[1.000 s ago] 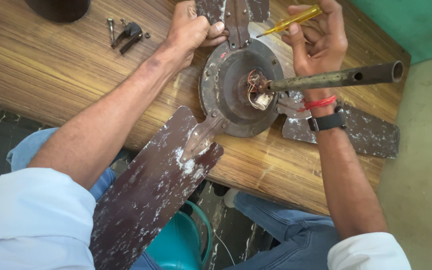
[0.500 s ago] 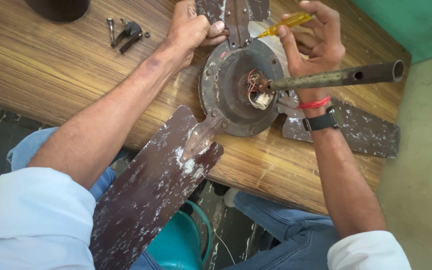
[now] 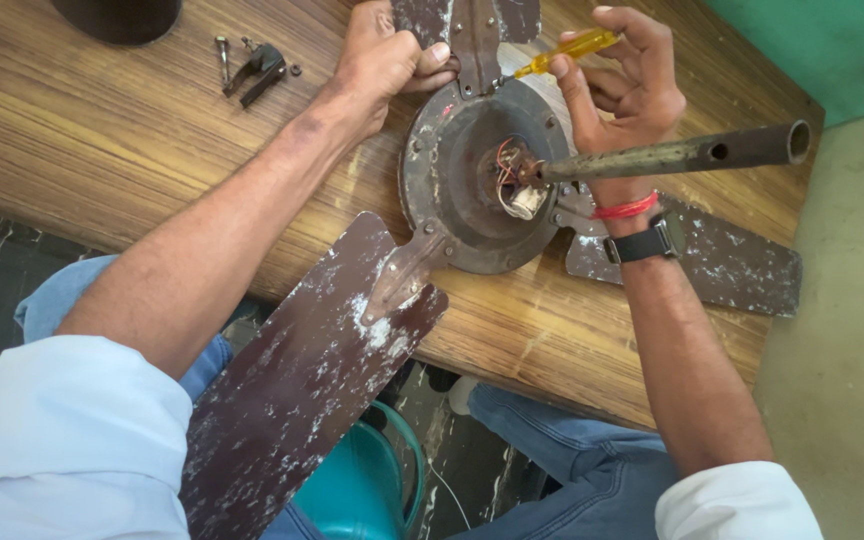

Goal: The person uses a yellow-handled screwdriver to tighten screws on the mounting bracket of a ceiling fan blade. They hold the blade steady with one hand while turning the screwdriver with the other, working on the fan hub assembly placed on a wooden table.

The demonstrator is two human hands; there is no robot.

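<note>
Since the earlier frame, the yellow-handled screwdriver (image 3: 562, 52) is tilting lower, its tip now meeting the blade bracket at the top of the ceiling fan motor (image 3: 482, 175), while the right hand (image 3: 622, 90) is pinching its handle between fingertips and thumb. The left hand (image 3: 382, 60) is clamping shut on the upper blade bracket (image 3: 472, 40), just beside the tip. Lying on the wooden table (image 3: 102, 130), the fan is looking heavy, stiff and flaky with paint, probably best gripped by its metal brackets or downrod (image 3: 672, 155).
</note>
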